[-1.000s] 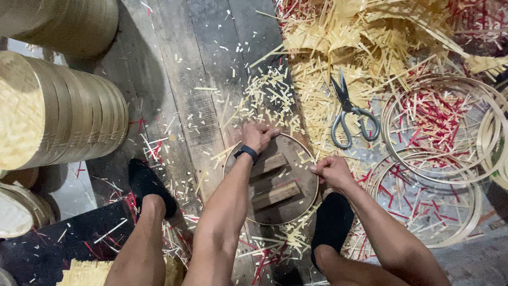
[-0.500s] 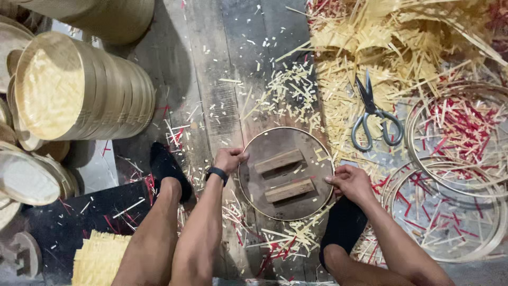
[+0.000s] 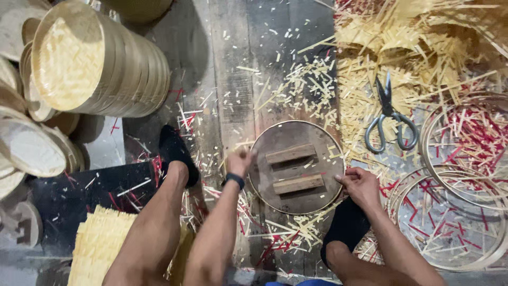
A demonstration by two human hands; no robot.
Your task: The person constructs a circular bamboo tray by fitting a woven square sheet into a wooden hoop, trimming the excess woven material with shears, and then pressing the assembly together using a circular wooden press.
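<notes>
A round dark wooden disc [image 3: 296, 135] with two short wooden bars [image 3: 290, 153] on it lies flat on the plank floor between my feet. A thin bamboo hoop runs around its rim. My left hand [image 3: 241, 161], with a dark wristband, is closed at the disc's left edge. My right hand [image 3: 360, 184] grips the hoop at the disc's right edge. Black-socked feet [image 3: 177, 153] rest on either side.
Grey scissors [image 3: 389, 119] lie to the right among yellow bamboo offcuts. Thin bamboo hoops [image 3: 455, 212] with red scraps lie at the right. A stack of woven bamboo steamer lids [image 3: 100, 63] sits upper left. A woven bamboo mat [image 3: 100, 243] lies lower left.
The view has shifted slightly. My left hand slid down along the disc's left edge and my right hand stayed on the right edge.
</notes>
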